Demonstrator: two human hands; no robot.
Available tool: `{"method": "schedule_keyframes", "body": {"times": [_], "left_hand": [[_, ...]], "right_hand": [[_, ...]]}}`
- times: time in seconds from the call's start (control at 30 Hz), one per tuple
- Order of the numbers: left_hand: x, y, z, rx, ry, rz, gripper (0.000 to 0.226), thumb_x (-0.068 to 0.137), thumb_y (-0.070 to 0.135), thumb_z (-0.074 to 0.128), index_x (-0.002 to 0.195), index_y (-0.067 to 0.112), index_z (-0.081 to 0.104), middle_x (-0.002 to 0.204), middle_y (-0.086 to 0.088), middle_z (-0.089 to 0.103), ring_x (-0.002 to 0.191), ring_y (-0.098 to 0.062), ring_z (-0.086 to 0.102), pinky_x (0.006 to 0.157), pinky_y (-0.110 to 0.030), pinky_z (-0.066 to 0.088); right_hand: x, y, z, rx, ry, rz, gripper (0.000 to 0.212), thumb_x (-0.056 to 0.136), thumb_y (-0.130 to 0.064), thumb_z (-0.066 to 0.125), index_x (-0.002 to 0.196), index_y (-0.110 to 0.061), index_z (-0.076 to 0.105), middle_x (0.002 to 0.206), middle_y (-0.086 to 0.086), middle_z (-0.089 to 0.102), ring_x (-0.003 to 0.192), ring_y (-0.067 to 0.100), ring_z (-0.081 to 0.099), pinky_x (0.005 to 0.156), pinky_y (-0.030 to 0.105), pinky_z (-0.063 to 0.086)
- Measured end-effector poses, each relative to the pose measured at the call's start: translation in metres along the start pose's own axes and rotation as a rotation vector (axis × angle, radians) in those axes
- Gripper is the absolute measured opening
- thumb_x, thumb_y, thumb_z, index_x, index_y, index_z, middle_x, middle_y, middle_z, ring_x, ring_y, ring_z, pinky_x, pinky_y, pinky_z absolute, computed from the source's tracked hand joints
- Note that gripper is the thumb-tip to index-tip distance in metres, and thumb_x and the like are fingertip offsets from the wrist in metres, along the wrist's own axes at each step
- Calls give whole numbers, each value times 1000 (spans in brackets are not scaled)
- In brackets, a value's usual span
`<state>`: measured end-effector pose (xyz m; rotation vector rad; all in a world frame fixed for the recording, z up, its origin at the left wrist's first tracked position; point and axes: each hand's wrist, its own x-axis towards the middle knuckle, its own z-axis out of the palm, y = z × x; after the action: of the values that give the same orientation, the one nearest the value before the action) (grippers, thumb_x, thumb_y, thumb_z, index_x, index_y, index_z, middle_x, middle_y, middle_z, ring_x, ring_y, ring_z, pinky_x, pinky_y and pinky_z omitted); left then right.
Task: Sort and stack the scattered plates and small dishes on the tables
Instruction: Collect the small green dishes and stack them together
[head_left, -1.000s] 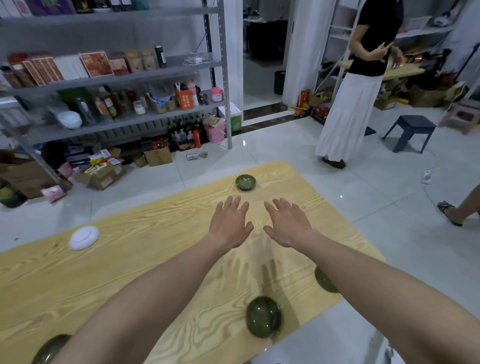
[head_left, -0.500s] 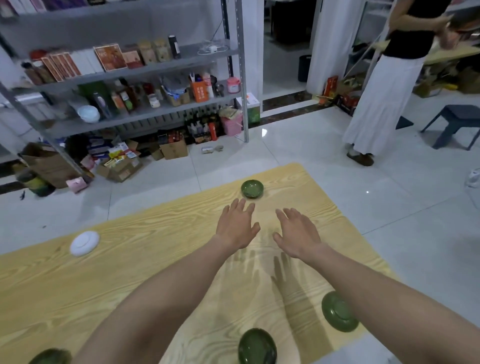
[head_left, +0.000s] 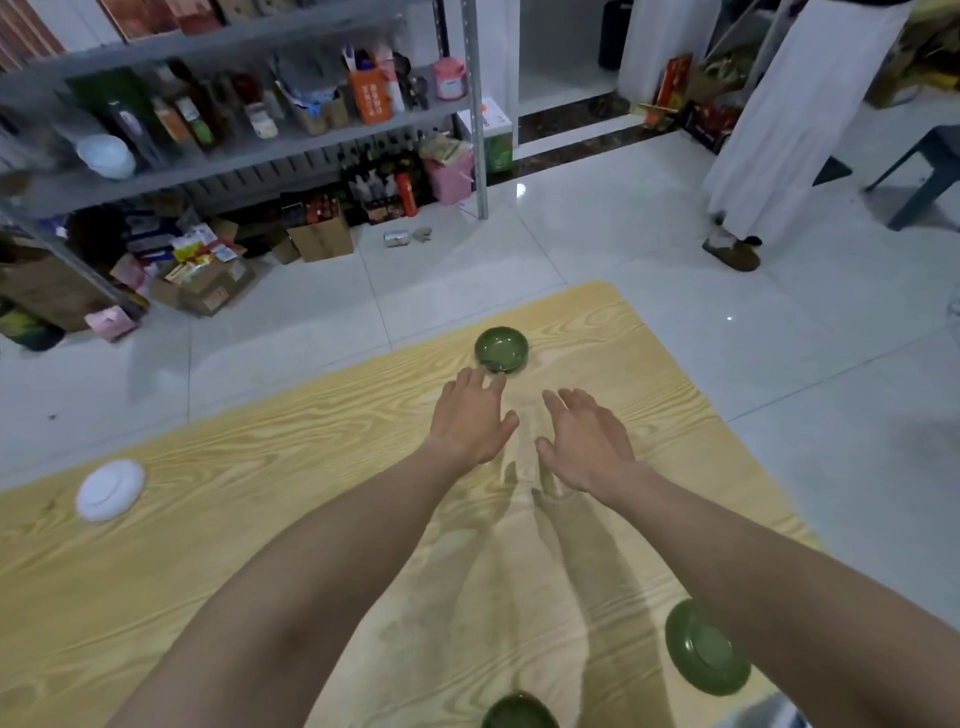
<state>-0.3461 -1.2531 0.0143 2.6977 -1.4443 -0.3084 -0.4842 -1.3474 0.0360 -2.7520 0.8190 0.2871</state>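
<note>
A small green dish (head_left: 502, 349) stands upright near the far edge of the wooden table (head_left: 260, 499). My left hand (head_left: 471, 415) hovers just short of it, fingers straight, fingertips almost at its near rim. My right hand (head_left: 584, 440) floats beside it with spread fingers and holds nothing. A white dish (head_left: 110, 489) lies upside down at the left. A green plate (head_left: 706, 654) lies upside down near the right edge, under my right forearm. Another green dish (head_left: 519, 713) is cut off by the bottom of the view.
Grey metal shelving (head_left: 249, 150) full of bottles and boxes stands beyond the table, with cardboard boxes (head_left: 208, 280) on the tiled floor. A person in a white skirt (head_left: 779, 114) stands at the far right, next to a dark stool (head_left: 930, 171).
Both hands have stretched farther across the table toward the far green dish. The camera has moved forward, so the near green dishes have slid toward the bottom edge.
</note>
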Motion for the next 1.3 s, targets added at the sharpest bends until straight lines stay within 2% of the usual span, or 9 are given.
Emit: {"method": "schedule_keyframes", "body": {"times": [0.1, 0.43, 0.57, 0.67, 0.73, 0.83, 1.0, 1.13, 1.3], "left_hand": [[17, -4, 8, -83, 14, -50, 59, 95, 44, 48, 146, 16, 40, 144, -16, 43, 133, -30, 34, 104, -41, 34], [61, -17, 41, -205, -6, -121, 48, 96, 37, 50, 139, 15, 47, 130, -17, 42, 120, -31, 39, 95, -39, 42], [83, -16, 54, -549, 65, -346, 38, 98, 34, 53, 131, 17, 58, 125, -15, 46, 114, -30, 50, 89, -27, 37], [102, -18, 59, -772, 166, -537, 33, 95, 29, 61, 123, 13, 65, 120, -15, 60, 113, -28, 56, 94, -29, 43], [112, -21, 63, -864, 224, -625, 30, 91, 23, 67, 118, 11, 67, 112, -11, 67, 106, -26, 62, 92, -32, 49], [122, -23, 68, -955, 284, -713, 29, 86, 13, 73, 115, 10, 69, 110, -7, 70, 101, -23, 65, 87, -24, 47], [130, -24, 74, -1015, 333, -774, 35, 81, -6, 69, 112, 10, 73, 110, -7, 71, 103, -23, 66, 96, -32, 53], [120, -26, 77, -1079, 340, -766, 37, 79, -11, 65, 109, 9, 74, 109, -9, 70, 99, -26, 67, 87, -39, 58], [92, -30, 68, -1095, 354, -799, 38, 81, -11, 62, 109, 12, 74, 119, -8, 64, 97, -29, 68, 83, -40, 59]], "right_hand": [[15, 1, 8, 19, -17, 14, 65, 98, -38, 48, 153, -13, 25, 156, 9, 33, 147, 25, 22, 111, 40, 29], [50, 11, 27, 74, -40, 68, 61, 97, -37, 49, 150, -13, 30, 150, 7, 40, 142, 25, 30, 105, 40, 36], [57, 14, 37, 133, -58, 96, 60, 96, -37, 53, 148, -14, 33, 146, 6, 45, 137, 25, 36, 101, 40, 39], [60, 16, 45, 194, -65, 115, 62, 96, -38, 54, 149, -14, 33, 145, 4, 47, 137, 24, 38, 100, 39, 40], [61, 18, 50, 218, -70, 121, 63, 96, -38, 54, 150, -15, 32, 145, 4, 46, 137, 24, 37, 100, 39, 40], [63, 21, 54, 237, -76, 133, 63, 96, -39, 54, 150, -15, 31, 146, 4, 45, 137, 24, 36, 98, 38, 41], [63, 22, 57, 211, -73, 125, 55, 96, -38, 54, 144, -15, 39, 141, 5, 49, 132, 26, 41, 95, 37, 43], [57, 21, 54, 84, -35, 52, 55, 97, -36, 51, 145, -12, 38, 145, 7, 45, 135, 25, 37, 105, 37, 35], [43, 12, 39, -85, -25, 6, 59, 99, -38, 43, 151, -12, 29, 155, 10, 34, 146, 27, 25, 115, 41, 26]]}}
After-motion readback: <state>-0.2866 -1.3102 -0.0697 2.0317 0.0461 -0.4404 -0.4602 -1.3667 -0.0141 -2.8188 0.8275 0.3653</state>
